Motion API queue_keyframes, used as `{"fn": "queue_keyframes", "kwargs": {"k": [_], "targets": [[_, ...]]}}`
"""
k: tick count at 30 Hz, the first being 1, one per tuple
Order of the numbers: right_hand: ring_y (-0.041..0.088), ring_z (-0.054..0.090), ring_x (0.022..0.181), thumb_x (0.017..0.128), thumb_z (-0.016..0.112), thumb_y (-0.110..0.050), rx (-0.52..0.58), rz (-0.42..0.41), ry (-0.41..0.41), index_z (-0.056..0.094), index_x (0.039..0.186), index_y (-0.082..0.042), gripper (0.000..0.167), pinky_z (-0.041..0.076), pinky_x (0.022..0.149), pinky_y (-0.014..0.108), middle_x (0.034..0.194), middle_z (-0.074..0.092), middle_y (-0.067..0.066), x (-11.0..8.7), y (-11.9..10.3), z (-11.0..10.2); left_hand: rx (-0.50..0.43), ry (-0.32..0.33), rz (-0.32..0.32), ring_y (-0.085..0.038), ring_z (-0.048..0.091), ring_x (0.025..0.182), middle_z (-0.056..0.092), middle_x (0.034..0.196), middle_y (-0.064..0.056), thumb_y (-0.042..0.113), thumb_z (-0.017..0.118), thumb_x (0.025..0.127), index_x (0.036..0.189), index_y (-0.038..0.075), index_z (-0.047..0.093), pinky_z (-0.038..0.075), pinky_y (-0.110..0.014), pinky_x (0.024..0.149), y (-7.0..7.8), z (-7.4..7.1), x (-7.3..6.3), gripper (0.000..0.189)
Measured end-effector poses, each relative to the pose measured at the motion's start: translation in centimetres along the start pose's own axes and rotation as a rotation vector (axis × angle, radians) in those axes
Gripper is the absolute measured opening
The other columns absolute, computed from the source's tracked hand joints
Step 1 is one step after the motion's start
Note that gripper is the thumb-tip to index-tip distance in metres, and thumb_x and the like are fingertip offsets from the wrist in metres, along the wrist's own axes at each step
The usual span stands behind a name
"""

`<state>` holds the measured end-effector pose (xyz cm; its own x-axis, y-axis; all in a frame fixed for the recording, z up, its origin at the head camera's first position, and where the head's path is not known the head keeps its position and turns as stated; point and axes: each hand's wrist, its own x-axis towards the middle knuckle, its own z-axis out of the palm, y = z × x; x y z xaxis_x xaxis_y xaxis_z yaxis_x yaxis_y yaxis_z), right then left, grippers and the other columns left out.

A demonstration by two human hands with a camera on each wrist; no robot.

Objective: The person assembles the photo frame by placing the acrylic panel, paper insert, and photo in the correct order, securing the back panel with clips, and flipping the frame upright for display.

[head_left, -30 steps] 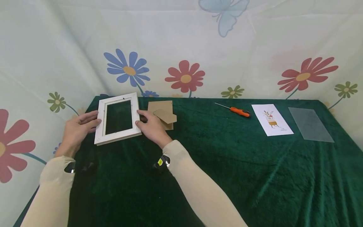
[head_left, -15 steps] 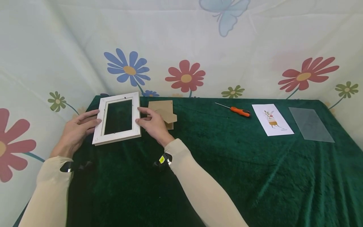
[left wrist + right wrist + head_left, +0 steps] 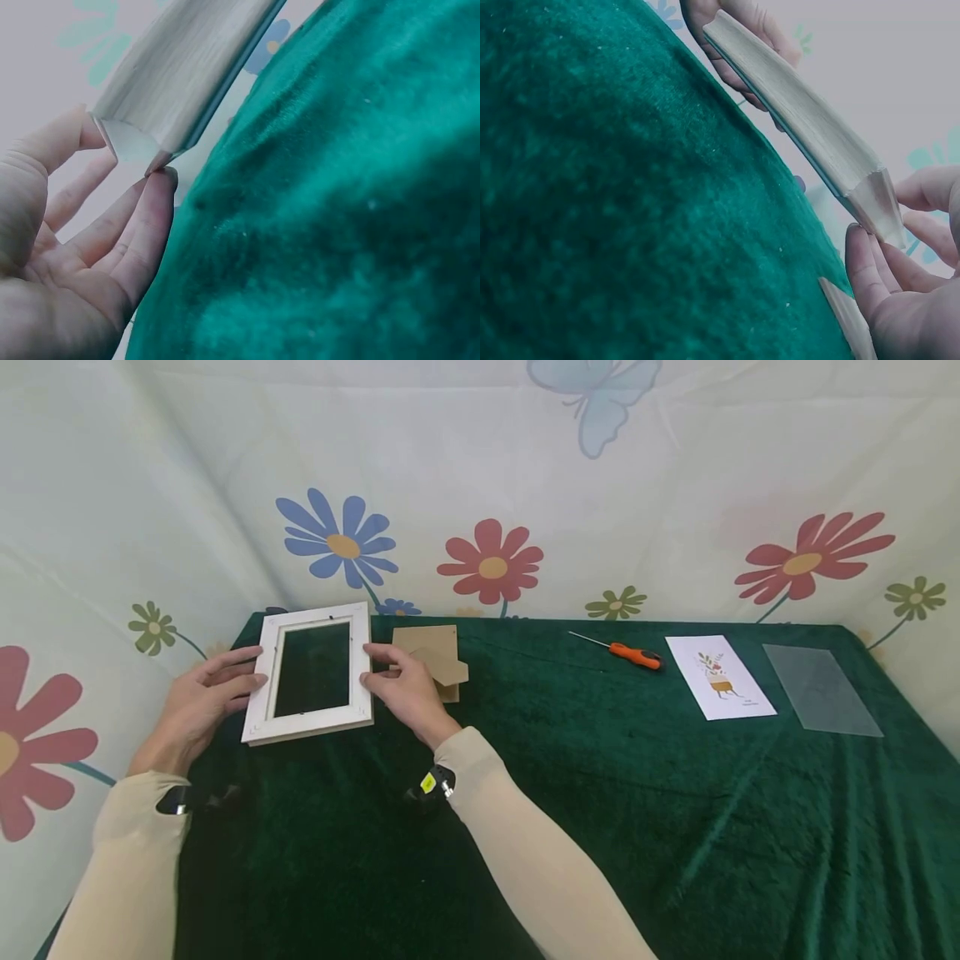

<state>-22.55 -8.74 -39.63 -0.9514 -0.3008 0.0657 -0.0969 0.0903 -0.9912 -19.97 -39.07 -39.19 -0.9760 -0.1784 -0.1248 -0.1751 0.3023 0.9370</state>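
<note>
A white picture frame [image 3: 306,723], its middle open so the green cloth shows through, is held between both hands at the table's left. My left hand [image 3: 198,702] pinches the left side, thumb on the upper face and fingertips below. On the opposite side my right hand [image 3: 408,689] pinches the frame the same way. In the left wrist view the frame's edge [image 3: 180,75] lies between thumb and fingers, raised off the cloth. From the right wrist, the frame [image 3: 802,112] also appears above the cloth, with fingers under its corner.
Just right of the frame lies a brown backing board [image 3: 423,639] with a stand flap, partly behind the right hand. Further right are an orange-handled screwdriver [image 3: 633,655], a printed card [image 3: 720,681] and a clear sheet [image 3: 823,689]. Green cloth [image 3: 570,777] covers the table; a flowered curtain hangs behind.
The frame has shifted very slightly and tilted a little between the hands. Both hands keep their grip, the left wrist having moved a bit to the left. Other things stay put.
</note>
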Motion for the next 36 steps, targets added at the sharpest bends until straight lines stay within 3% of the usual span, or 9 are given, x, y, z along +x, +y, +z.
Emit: {"fn": "queue_keyframes", "kwargs": {"k": [4,10,20,36], "targets": [[0.011,0.066,0.103,0.103,0.072,-0.015,0.002,-0.004,0.022,0.065,0.145,-0.018,0.042,0.057,0.092,0.025,0.141,0.063,0.000,-0.1,-0.4,0.0,0.032,0.013,0.024,-0.001,0.064,0.106,0.058,0.135,0.003,0.043,0.080,0.094,0.160,0.018,0.051,0.056,-0.015,0.083,0.5,0.0,-0.1,0.076],[0.011,0.065,0.103,0.103,0.072,-0.017,0.006,-0.009,0.039,0.065,0.145,-0.020,0.043,0.057,0.089,0.026,0.141,0.063,-0.001,-0.3,-1.1,0.2,-0.038,0.008,0.049,-0.002,0.065,0.105,0.061,0.129,0.007,0.035,0.083,0.094,0.157,0.015,0.053,0.058,-0.017,0.080,1.1,-0.3,-0.6,0.072],[0.012,0.063,0.104,0.104,0.071,-0.019,-0.007,0.004,0.046,0.063,0.146,-0.020,0.043,0.059,0.087,0.027,0.139,0.062,0.003,-0.7,-2.3,-0.5,0.084,0.037,0.031,-0.009,0.060,0.117,0.054,0.151,-0.007,0.049,0.078,0.094,0.161,0.022,0.049,0.055,-0.015,0.086,2.6,0.1,-0.8,0.078],[0.021,0.066,0.115,0.103,0.072,-0.017,-0.041,-0.030,0.044,0.062,0.147,-0.017,0.045,0.057,0.095,0.031,0.140,0.061,0.008,-1.2,-4.9,-3.4,0.087,0.028,0.066,-0.013,0.058,0.123,0.053,0.153,-0.008,0.052,0.078,0.093,0.160,0.024,0.049,0.054,-0.016,0.091,5.3,1.7,-1.7,0.078]]}}
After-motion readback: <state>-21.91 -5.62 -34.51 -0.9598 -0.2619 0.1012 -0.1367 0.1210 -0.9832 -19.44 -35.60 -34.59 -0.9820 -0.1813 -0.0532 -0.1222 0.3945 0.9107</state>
